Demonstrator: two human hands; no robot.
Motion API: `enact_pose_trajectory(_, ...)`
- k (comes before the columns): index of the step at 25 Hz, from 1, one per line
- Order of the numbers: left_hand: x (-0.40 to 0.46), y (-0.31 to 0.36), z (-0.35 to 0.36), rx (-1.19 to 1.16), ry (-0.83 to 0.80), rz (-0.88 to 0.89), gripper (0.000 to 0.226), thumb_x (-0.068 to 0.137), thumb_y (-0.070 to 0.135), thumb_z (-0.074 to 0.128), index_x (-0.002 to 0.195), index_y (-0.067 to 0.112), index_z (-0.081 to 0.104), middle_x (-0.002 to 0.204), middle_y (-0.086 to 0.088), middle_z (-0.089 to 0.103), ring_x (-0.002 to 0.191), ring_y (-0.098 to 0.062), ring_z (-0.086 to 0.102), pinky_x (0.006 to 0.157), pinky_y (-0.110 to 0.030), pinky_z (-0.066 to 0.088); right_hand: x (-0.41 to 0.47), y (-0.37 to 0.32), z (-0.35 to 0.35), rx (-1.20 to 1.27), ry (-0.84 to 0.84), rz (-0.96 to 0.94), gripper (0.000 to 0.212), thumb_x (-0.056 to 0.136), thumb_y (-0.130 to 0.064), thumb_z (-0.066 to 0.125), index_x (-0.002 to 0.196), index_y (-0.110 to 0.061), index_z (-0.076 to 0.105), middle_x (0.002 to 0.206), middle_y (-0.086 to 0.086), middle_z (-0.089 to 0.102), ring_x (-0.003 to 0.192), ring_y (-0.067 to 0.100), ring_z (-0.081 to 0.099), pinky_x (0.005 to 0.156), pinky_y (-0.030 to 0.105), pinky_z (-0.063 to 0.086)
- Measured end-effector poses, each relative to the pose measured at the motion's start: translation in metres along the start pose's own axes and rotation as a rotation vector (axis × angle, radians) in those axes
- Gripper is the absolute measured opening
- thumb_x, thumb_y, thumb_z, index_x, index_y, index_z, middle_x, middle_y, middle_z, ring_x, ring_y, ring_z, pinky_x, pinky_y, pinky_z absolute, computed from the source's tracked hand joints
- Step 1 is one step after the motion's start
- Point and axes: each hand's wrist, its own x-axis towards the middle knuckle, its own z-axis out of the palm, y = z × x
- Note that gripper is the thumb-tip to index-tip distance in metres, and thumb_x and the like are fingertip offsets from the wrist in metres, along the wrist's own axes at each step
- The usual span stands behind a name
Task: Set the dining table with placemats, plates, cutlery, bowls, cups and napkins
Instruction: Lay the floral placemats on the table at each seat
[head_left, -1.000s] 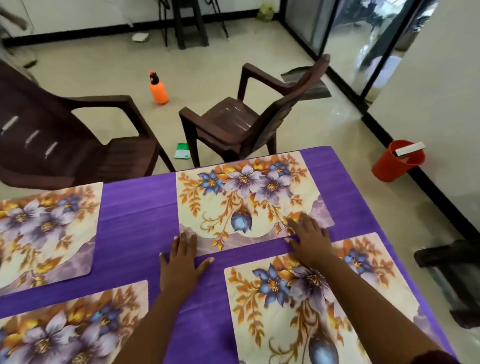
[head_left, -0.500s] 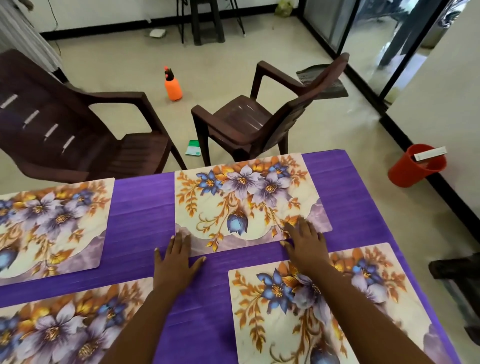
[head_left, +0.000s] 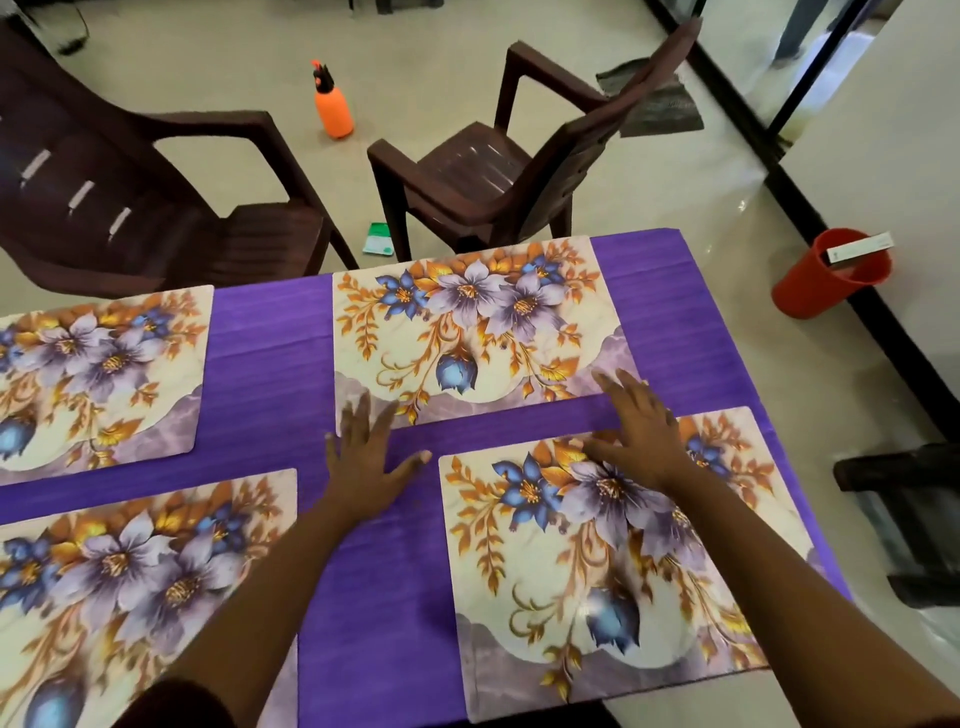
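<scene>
Far placemat (head_left: 478, 332) nudged, hands flat at edge

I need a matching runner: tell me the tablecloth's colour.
The tablecloth is solid purple with fine, faint streaks, seen best in the head view between the floral placemats.

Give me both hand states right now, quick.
Left hand: open, flat, fingertips on the far placemat.
Right hand: open, flat, spanning that mat and the near placemat.
</scene>
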Motion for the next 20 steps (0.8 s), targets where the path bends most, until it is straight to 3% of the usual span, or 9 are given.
enact_pose_trajectory(2, -0.033, 0.031, 0.030, 0.090, -0.121, 0.111, 0.119, 0.055, 0.100, 0.001, 0.153, 0.033, 0.000, 0.156, 0.004, -0.030, 0.141, -0.018, -0.033, 0.115, -0.054, -0.013, -0.029, 0.022, 0.003, -0.009, 0.012, 0.027, 0.104, 0.063, -0.084, 0.043, 0.152, -0.035, 0.020, 0.161, 0.002, 0.016, 0.148, 0.033, 0.011, 0.114, 0.061, 0.017)
enact_pose_trajectory(5, -0.077, 0.071, 0.074, 0.260, -0.262, 0.230, 0.116, 0.057, 0.098, 0.009, 0.151, 0.035, -0.013, 0.148, 0.001, -0.043, 0.135, -0.020, -0.044, 0.107, -0.045, -0.029, -0.072, 0.045, 0.009, -0.047, 0.024, 0.109, 0.095, 0.071, -0.070, 0.066, 0.150, -0.031, 0.028, 0.160, 0.004, 0.019, 0.147, 0.033, 0.013, 0.114, 0.057, 0.015)
enact_pose_trajectory(6, -0.089, 0.079, 0.085, 0.317, -0.271, 0.262, 0.115, 0.060, 0.097, 0.015, 0.151, 0.034, -0.014, 0.152, -0.004, -0.037, 0.138, -0.023, -0.038, 0.107, -0.044, -0.028, -0.088, 0.050, 0.010, -0.053, 0.017, 0.158, 0.095, 0.072, -0.064, 0.071, 0.150, -0.033, 0.027, 0.160, 0.003, 0.017, 0.148, 0.032, 0.010, 0.114, 0.057, 0.014)
enact_pose_trajectory(8, -0.107, 0.085, 0.098, 0.382, -0.255, 0.276, 0.115, 0.064, 0.097, 0.016, 0.154, 0.028, -0.004, 0.161, -0.021, 0.001, 0.145, -0.036, -0.005, 0.111, -0.048, -0.011, -0.115, 0.059, 0.013, -0.060, -0.003, 0.233, 0.099, 0.069, -0.062, 0.074, 0.150, -0.038, 0.023, 0.161, 0.002, 0.012, 0.148, 0.032, 0.006, 0.115, 0.059, 0.014)
enact_pose_trajectory(10, -0.115, 0.082, 0.102, 0.364, -0.323, 0.259, 0.120, 0.061, 0.098, 0.017, 0.155, 0.023, 0.009, 0.153, -0.026, 0.028, 0.139, -0.042, 0.016, 0.110, -0.054, 0.006, -0.142, 0.065, 0.020, -0.079, -0.026, 0.321, 0.103, 0.069, -0.067, 0.071, 0.151, -0.039, 0.016, 0.162, 0.001, 0.006, 0.148, 0.033, 0.004, 0.115, 0.060, 0.015)
enact_pose_trajectory(12, -0.114, 0.072, 0.107, 0.340, -0.393, 0.239, 0.122, 0.059, 0.100, 0.016, 0.152, 0.021, 0.020, 0.150, -0.026, 0.032, 0.137, -0.043, 0.021, 0.110, -0.056, 0.013, -0.160, 0.071, 0.030, -0.075, -0.045, 0.426, 0.107, 0.070, -0.072, 0.067, 0.152, -0.040, 0.006, 0.163, 0.000, -0.002, 0.149, 0.033, -0.001, 0.116, 0.061, 0.012)
enact_pose_trajectory(15, -0.112, 0.067, 0.108, 0.373, -0.394, 0.294, 0.122, 0.059, 0.100, 0.014, 0.146, 0.016, 0.035, 0.149, -0.027, 0.031, 0.132, -0.047, 0.027, 0.111, -0.050, 0.005, -0.171, 0.078, 0.036, -0.054, -0.058, 0.503, 0.107, 0.068, -0.077, 0.064, 0.150, -0.045, 0.002, 0.163, -0.001, -0.009, 0.148, 0.036, -0.008, 0.113, 0.064, 0.008)
enact_pose_trajectory(20, -0.109, 0.069, 0.113, 0.409, -0.370, 0.324, 0.125, 0.056, 0.101, 0.021, 0.147, 0.015, 0.034, 0.149, -0.030, 0.031, 0.134, -0.050, 0.025, 0.109, -0.056, 0.007, -0.169, 0.083, 0.036, -0.053, -0.080, 0.521, 0.107, 0.071, -0.065, 0.071, 0.151, -0.045, 0.004, 0.162, 0.001, -0.013, 0.146, 0.041, -0.012, 0.111, 0.068, 0.014)
